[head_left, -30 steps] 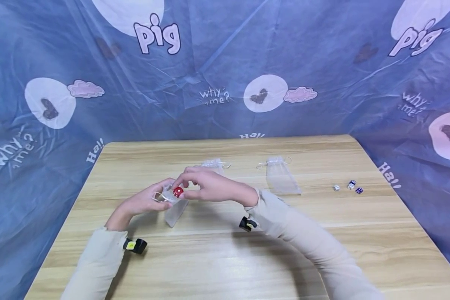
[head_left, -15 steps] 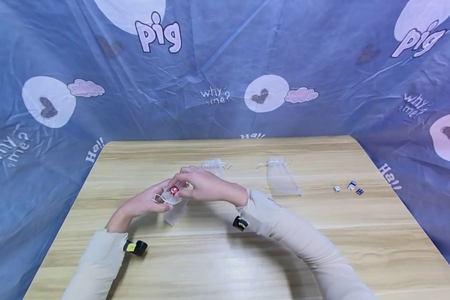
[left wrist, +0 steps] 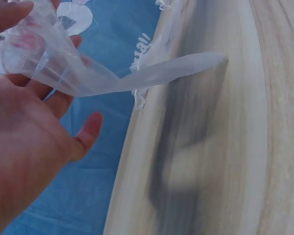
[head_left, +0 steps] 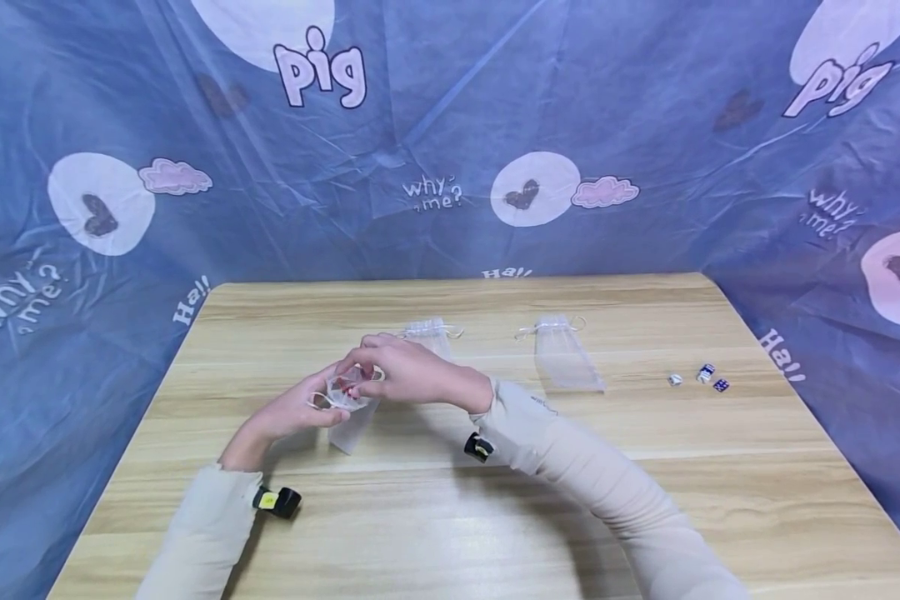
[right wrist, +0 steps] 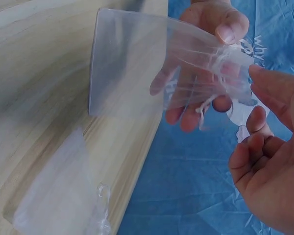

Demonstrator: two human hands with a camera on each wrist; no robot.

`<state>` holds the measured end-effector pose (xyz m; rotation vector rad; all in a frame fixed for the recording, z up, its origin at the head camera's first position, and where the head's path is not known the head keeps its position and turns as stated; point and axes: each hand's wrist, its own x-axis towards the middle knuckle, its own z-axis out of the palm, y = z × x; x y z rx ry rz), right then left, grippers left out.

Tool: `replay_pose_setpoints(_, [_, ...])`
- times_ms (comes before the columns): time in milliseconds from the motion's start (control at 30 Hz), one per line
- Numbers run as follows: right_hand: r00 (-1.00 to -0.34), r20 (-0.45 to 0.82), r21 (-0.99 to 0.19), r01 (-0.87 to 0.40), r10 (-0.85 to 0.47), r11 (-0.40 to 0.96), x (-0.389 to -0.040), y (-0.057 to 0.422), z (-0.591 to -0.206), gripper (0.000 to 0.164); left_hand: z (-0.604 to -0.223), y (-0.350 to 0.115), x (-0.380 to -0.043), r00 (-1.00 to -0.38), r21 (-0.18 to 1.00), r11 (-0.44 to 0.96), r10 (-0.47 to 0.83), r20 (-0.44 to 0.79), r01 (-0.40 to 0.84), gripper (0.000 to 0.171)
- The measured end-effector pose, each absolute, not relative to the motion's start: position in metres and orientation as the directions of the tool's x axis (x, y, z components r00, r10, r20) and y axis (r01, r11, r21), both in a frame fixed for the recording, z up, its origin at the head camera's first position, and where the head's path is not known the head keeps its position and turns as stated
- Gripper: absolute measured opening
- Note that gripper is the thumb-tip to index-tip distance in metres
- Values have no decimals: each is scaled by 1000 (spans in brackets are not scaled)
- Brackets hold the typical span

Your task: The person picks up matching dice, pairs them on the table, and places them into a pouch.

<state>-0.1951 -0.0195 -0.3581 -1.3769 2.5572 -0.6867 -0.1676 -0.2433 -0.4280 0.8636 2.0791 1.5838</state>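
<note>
My left hand (head_left: pixel 300 408) holds a sheer white drawstring bag (right wrist: pixel 130 63) at its gathered mouth, thumb on the near side and fingers behind the mesh. The bag's lower end hangs toward the table. Inside the mouth a blurred red die (left wrist: pixel 27 39) shows through the mesh in the left wrist view. My right hand (head_left: pixel 412 371) is at the opening, its thumb reaching into the mouth and its index finger bent over the far rim. In the right wrist view its thumb and index fingertips stand apart, the other fingers curled below.
Two more sheer bags lie on the wooden table (head_left: pixel 450 517): one partly behind my right hand (head_left: pixel 429 332), another flat bag (head_left: pixel 566 354) farther right. Small white and blue dice (head_left: pixel 706 373) sit at the right. A blue printed cloth (head_left: pixel 450 117) stands behind the table.
The red die has gone from between my right thumb and index finger down into the bag's mouth. My right hand has moved slightly left, and the mouth is wider.
</note>
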Motion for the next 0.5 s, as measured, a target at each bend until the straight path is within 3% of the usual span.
replay_pose_setpoints(67, [-554, 81, -486, -747, -828, 453, -196, -17, -357, 33, -430, -244, -168, -737, 960, 160, 672, 65, 231, 74])
replay_pose_setpoints(267, [-563, 76, -549, -712, -823, 437, -200, 4, -355, 35, -436, -246, -168, -722, 970, 118, 688, 74, 212, 44])
replay_pose_setpoints(500, [-590, 69, -582, -678, -804, 448, -201, 50, -359, 35, -436, -250, -164, -741, 968, 155, 670, 45, 199, 52])
